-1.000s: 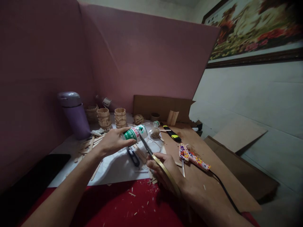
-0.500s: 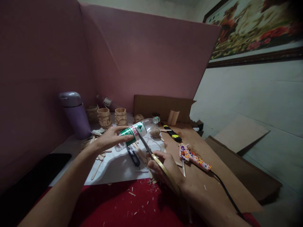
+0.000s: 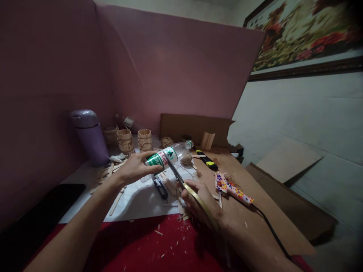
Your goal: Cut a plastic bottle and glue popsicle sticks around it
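My left hand (image 3: 138, 166) is closed around a clear plastic bottle (image 3: 169, 155) with a green and white label, tilted with its neck to the upper right. In my right hand (image 3: 200, 194) is a pair of scissors (image 3: 195, 195) with gold handles; the blades lie at the label, and I cannot tell whether they cut into it. Under the bottle rest a dark utility knife (image 3: 160, 188) and loose wooden sticks (image 3: 116, 202) on white paper (image 3: 127, 207). A ball of twine (image 3: 186, 159) sits just behind the blades.
A flower-patterned glue gun (image 3: 232, 190) with a black cord lies on cardboard to the right, near a yellow-black cutter (image 3: 207, 160). Wooden-stick cups (image 3: 145, 139) and a purple flask (image 3: 91, 139) stand at the back left. Wood scraps litter the red cloth (image 3: 136, 245).
My left hand and the bottle have shifted slightly to the right. The scissors have moved a little to the right too, their blades still at the label.
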Demonstrator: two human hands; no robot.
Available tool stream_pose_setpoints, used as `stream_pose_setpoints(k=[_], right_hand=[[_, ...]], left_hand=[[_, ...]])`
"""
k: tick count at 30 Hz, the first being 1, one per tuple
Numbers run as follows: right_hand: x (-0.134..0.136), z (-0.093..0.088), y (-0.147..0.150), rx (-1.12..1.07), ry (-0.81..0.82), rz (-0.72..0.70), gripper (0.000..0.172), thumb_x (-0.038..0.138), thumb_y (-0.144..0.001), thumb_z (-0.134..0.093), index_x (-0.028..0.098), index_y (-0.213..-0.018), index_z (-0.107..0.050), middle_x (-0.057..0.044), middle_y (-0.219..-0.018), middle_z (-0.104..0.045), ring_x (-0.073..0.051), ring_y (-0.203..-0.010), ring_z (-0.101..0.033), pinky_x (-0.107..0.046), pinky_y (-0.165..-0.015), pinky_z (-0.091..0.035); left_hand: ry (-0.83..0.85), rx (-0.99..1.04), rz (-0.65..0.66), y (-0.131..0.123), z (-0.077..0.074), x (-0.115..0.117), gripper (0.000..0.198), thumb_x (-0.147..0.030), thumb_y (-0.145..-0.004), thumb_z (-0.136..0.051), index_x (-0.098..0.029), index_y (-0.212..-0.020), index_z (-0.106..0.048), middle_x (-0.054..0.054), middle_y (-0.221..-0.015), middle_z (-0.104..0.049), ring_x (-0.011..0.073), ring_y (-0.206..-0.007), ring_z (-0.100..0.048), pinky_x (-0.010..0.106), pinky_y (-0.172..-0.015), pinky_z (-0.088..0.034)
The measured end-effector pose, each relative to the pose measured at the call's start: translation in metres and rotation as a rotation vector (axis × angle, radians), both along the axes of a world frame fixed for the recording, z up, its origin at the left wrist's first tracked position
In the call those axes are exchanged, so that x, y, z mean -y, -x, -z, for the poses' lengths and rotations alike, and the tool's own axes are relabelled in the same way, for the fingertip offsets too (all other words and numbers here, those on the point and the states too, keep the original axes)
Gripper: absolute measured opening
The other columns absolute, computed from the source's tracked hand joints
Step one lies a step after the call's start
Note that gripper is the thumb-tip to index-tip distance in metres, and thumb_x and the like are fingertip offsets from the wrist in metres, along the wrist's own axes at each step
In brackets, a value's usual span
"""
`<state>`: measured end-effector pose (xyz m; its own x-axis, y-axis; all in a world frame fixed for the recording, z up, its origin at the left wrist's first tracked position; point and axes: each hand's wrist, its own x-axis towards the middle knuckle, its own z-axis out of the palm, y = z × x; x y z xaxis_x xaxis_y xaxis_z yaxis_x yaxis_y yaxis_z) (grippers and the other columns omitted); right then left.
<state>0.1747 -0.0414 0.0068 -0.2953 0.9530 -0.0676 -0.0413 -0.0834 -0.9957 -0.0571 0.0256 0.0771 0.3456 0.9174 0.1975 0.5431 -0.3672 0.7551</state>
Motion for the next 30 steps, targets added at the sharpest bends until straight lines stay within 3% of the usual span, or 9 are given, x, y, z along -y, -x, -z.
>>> stream_pose_setpoints(k=[5,16,23,27,30], right_hand=[[0.001,-0.006,0.003,-0.048,0.015,0.019,0.058,0.060,-0.055,-0.085,0.016,-0.082,-0.059,0.008,-0.054,-0.041,-0.005,-0.044,-0.029,-0.022,-0.041,-0.019],[0.008,-0.010,0.007,-0.023,0.041,0.051,0.055,0.059,-0.057,-0.084,0.017,-0.081,-0.057,0.010,-0.050,-0.038,-0.004,-0.042,-0.027,-0.022,-0.040,-0.018],[0.003,-0.006,0.006,0.012,-0.017,0.044,0.054,0.055,-0.054,-0.086,0.017,-0.079,-0.057,0.008,-0.054,-0.043,-0.004,-0.044,-0.028,-0.021,-0.040,-0.018],[0.003,-0.005,0.006,0.036,-0.024,0.072,0.053,0.054,-0.056,-0.086,0.015,-0.081,-0.061,0.008,-0.054,-0.041,-0.004,-0.045,-0.028,-0.021,-0.040,-0.017],[0.006,-0.004,0.006,0.025,-0.059,0.064,0.058,0.059,-0.057,-0.085,0.014,-0.087,-0.064,0.008,-0.056,-0.040,-0.004,-0.046,-0.027,-0.021,-0.040,-0.017]], left_hand=[[-0.058,-0.075,-0.027,0.001,0.001,-0.001,0.065,-0.058,-0.072,-0.070,-0.018,-0.124,-0.068,0.010,-0.103,-0.074,0.0255,-0.086,-0.067,0.034,-0.073,-0.051],[-0.101,-0.192,-0.060,0.005,0.000,-0.001,0.072,-0.065,-0.072,-0.067,-0.021,-0.129,-0.065,0.010,-0.105,-0.074,0.0277,-0.089,-0.068,0.035,-0.076,-0.050],[-0.099,-0.055,-0.108,0.006,-0.003,-0.001,0.070,-0.066,-0.075,-0.064,-0.019,-0.125,-0.068,0.013,-0.127,-0.068,0.0337,-0.115,-0.062,0.038,-0.092,-0.048],[0.027,0.002,-0.034,0.007,-0.002,-0.003,0.065,-0.064,-0.076,-0.065,-0.018,-0.121,-0.070,0.010,-0.113,-0.074,0.0286,-0.096,-0.067,0.031,-0.071,-0.052],[0.073,0.020,-0.041,0.007,-0.002,-0.004,0.067,-0.063,-0.074,-0.068,-0.018,-0.122,-0.069,0.010,-0.106,-0.075,0.0238,-0.082,-0.067,0.027,-0.058,-0.048]])
